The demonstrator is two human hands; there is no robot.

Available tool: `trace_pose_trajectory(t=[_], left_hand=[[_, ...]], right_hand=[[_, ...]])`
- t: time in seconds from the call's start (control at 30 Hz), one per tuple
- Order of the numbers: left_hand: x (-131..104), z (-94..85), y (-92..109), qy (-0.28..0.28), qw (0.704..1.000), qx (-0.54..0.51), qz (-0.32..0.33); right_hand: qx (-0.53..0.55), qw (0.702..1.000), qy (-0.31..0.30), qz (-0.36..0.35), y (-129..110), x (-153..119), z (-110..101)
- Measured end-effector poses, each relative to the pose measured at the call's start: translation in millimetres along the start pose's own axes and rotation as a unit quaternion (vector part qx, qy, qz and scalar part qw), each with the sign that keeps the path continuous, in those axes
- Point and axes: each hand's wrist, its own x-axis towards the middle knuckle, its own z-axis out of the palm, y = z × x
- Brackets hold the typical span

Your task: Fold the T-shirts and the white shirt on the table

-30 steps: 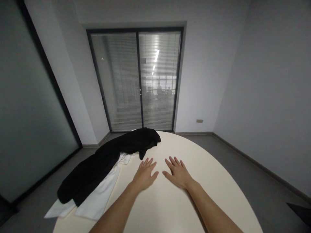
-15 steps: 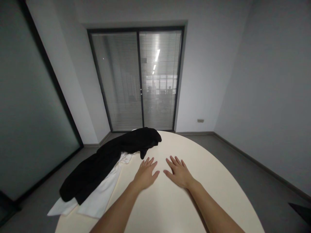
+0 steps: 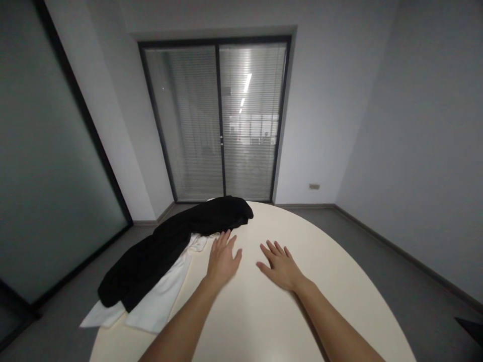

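Spreading across the foreground, a pale, round-edged table [image 3: 245,327] is seen from above. Over its middle, the right hand [image 3: 281,269] is held palm down, well apart from any cloth, its fingers fanned out and released; nothing is gripped, and whether the table is touched cannot be told. Slightly farther out, the left hand [image 3: 222,261] is also held palm down, with fingers loosely parted and nothing grasped. Its fingertips [image 3: 227,234] are placed right at the edge of a black garment [image 3: 162,251]; contact cannot be made out. That garment is laid in a long heap along the table's left side and far end, on top of a white cloth [image 3: 162,301]. The step in hand is judged to be readying a hold on the black garment; for the next move, its edge would need to be pinched. Beyond, dark-framed glass panels [image 3: 249,166] are set in a grey wall [image 3: 320,100].
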Motion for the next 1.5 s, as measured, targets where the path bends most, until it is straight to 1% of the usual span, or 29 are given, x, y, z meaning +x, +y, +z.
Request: trace_pose_trajectory(t=[0.07, 0.1, 0.17, 0.23, 0.3, 0.37, 0.5, 0.6, 0.67, 0.77, 0.83, 0.9, 0.93, 1.03, 1.07, 1.13, 1.17, 1.23, 1.3, 1.37, 1.5], left_hand=[[7.3, -9.4, -8.6, 0.065, 0.995, 0.038, -0.060], [10.2, -14.1, -14.5, 0.087, 0.991, 0.057, -0.086], [13.1, -21.1, -27.9, 0.109, 0.982, 0.094, -0.121], [12.7, -23.8, -40.6, 0.113, 0.977, 0.126, -0.129], [10.8, -22.6, -49.2, 0.110, 0.975, 0.148, -0.120], [9.5, -20.1, -52.6, 0.108, 0.975, 0.158, -0.109], [12.1, -19.9, -50.4, 0.127, 0.978, 0.143, -0.084], [16.2, -24.2, -49.0, 0.148, 0.981, 0.112, -0.060], [17.7, -27.5, -47.6, 0.150, 0.984, 0.088, -0.044], [17.0, -31.2, -41.6, 0.126, 0.990, 0.055, -0.011], [15.8, -33.8, -36.5, 0.099, 0.994, 0.036, -0.005], [15.7, -37.6, -34.3, 0.096, 0.995, 0.022, -0.026], [16.4, -40.0, -35.5, 0.112, 0.992, 0.024, -0.044], [20.7, -46.1, -49.8, 0.184, 0.971, 0.075, -0.132], [22.3, -46.6, -57.0, 0.187, 0.963, 0.094, -0.172], [24.1, -44.2, -71.1, 0.141, 0.954, 0.105, -0.241], [24.1, -41.6, -76.6, 0.111, 0.955, 0.106, -0.256], [22.1, -35.8, -82.1, 0.077, 0.960, 0.118, -0.242], [18.8, -32.6, -80.6, 0.078, 0.965, 0.145, -0.202], [15.9, -34.1, -75.8, 0.080, 0.967, 0.163, -0.177], [14.8, -45.9, -70.2, 0.088, 0.965, 0.168, -0.179]], right_hand=[[0.001, 1.000, -0.001, -0.002, -0.3, -0.5, -1.0], [0.002, 1.000, -0.001, -0.003, -0.6, -0.8, -1.6], [0.004, 1.000, -0.002, -0.003, -1.0, -1.4, -2.3], [0.006, 1.000, -0.003, -0.001, -1.1, -1.8, -2.2], [0.007, 1.000, -0.002, -0.002, -0.8, -1.7, -1.5], [0.007, 1.000, 0.000, -0.003, -0.1, -1.4, -0.4], [0.006, 1.000, 0.000, -0.003, 0.6, -0.7, 0.3], [0.004, 1.000, -0.007, 0.000, -0.3, -0.8, -1.3], [0.003, 1.000, -0.010, 0.002, -1.1, -1.3, -2.8], [0.004, 1.000, -0.007, 0.001, -1.6, -2.1, -3.8], [0.006, 1.000, -0.006, -0.001, -1.2, -2.3, -3.5], [0.007, 1.000, -0.006, -0.001, -0.5, -2.2, -2.7], [0.007, 1.000, -0.006, -0.001, -0.1, -2.1, -2.3], [0.010, 1.000, -0.003, -0.002, 0.6, -1.9, -1.5], [0.011, 1.000, -0.002, -0.003, 0.6, -1.9, -1.4], [0.011, 1.000, -0.001, -0.003, 0.6, -1.9, -1.3], [0.011, 1.000, -0.002, -0.004, 0.5, -1.8, -1.1], [0.010, 1.000, -0.002, -0.002, 0.6, -1.5, -0.7], [0.010, 1.000, 0.000, -0.003, 1.0, -1.0, 0.2], [0.012, 1.000, 0.004, -0.005, 1.5, -0.4, 1.0], [0.017, 1.000, 0.010, -0.008, 2.5, -0.2, 1.8]])
